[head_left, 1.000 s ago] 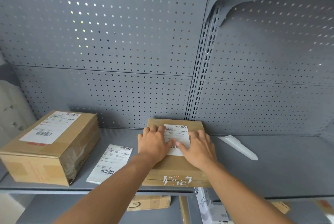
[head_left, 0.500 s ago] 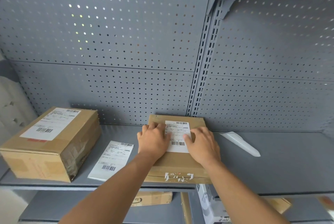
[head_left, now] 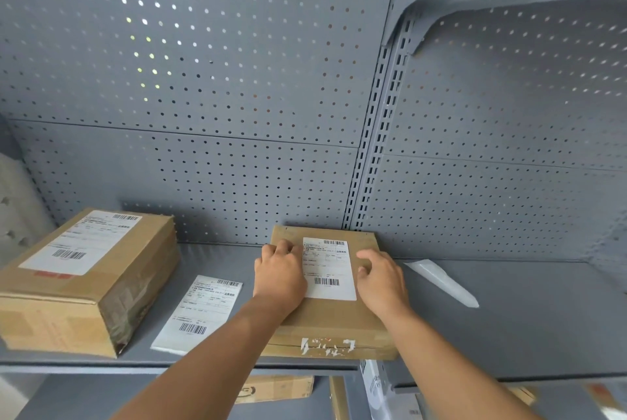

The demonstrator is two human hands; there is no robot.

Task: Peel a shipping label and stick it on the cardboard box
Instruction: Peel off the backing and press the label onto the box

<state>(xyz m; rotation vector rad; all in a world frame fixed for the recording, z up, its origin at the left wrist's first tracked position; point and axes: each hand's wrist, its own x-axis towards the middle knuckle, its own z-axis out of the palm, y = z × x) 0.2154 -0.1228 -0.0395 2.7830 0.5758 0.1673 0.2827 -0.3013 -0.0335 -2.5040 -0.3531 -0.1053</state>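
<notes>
While hands flank it, label (head_left: 328,268) flat on cardboard box (head_left: 334,324)

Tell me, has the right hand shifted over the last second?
Yes. The right hand has slid rightward off the shipping label, which it partly covered before; now it rests on bare cardboard box beside the label's right edge.

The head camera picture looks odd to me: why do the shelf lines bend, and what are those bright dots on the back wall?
Head view: the wide-angle lens bows the shelf edge and the slotted upright; the bright dots are light showing through holes in the pegboard at upper left; lighting is soft, with faint shadows behind the boxes; the label print is too small to read; the edges are slightly smeared.
</notes>
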